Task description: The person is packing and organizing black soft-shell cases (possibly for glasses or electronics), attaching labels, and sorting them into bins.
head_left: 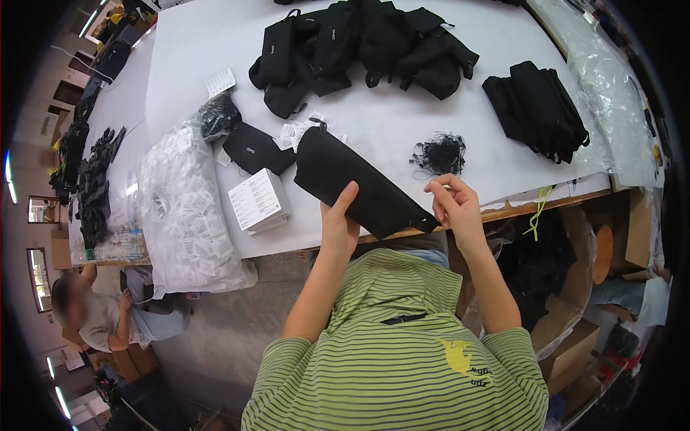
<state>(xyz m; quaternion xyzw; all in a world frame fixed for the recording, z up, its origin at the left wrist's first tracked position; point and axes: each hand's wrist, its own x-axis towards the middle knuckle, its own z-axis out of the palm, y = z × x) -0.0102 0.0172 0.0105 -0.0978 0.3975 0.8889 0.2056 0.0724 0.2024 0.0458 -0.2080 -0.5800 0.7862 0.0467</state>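
Note:
A long black fabric pouch (352, 176) is held slantwise over the table's near edge. My left hand (340, 228) grips its lower side, thumb on top. At the pouch's right-hand end, my right hand (456, 207) has its thumb and fingers pinched together; whatever is between them is too small to make out. Just beyond that hand lies a tangle of thin black cords (440, 153). Left of the held pouch are a stack of white printed cards (259, 202), another black pouch (256, 149) and loose white tags (291, 134).
Black pouches (334, 54) are heaped at the far side, with another stack (535, 111) at right. A clear bag of white tags (185, 215) hangs over the left edge. Below the table at right is a lined box of black items (535, 266). Another person (108, 320) is at left.

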